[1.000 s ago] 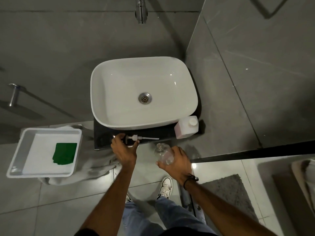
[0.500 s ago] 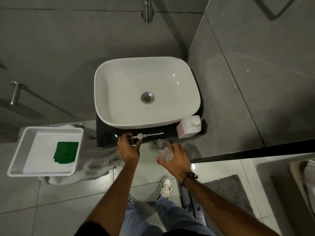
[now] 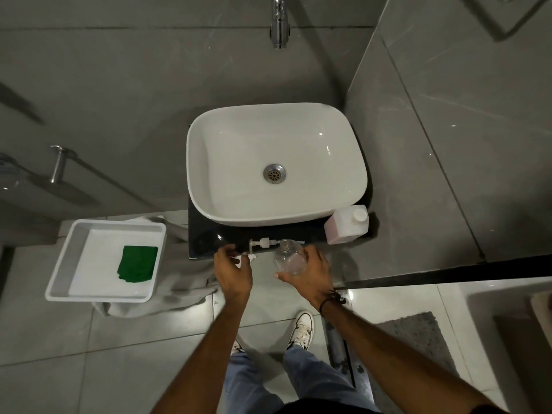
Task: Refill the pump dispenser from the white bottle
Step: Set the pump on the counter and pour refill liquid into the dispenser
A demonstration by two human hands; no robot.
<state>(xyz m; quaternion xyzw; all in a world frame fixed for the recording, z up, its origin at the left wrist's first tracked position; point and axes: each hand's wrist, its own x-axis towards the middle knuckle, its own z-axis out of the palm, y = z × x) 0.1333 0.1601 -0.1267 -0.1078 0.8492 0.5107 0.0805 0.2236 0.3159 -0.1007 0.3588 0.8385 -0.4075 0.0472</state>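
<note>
Right hand [image 3: 310,268] wraps clear plastic dispenser bottle [image 3: 290,256], now carried farther, above dark counter's [image 3: 206,237] near edge. White pump head [image 3: 264,243] now lies released on counter; left hand [image 3: 233,271] loosely curled just near it (something white under fingers, unclear). White square refill bottle [image 3: 346,225] unmoved, right of white basin [image 3: 276,162].

tap [image 3: 280,23]: cut off by top edge, only lower spout visible
pump head [image 3: 264,244]: dip tube runs behind clear bottle [image 3: 290,256], its end hidden
left hand [image 3: 233,271]: fingertips blurred; something white under them, can't tell what
right hand [image 3: 310,270]: covers the clear bottle's near side
white bottle [image 3: 346,225]: label not readable
grey cloth [image 3: 167,291]: mostly hidden under white tray [image 3: 59,282]
counter [image 3: 206,240]: mostly under basin [image 3: 276,165]
person: only forearms, jeans, shoes in frame
</note>
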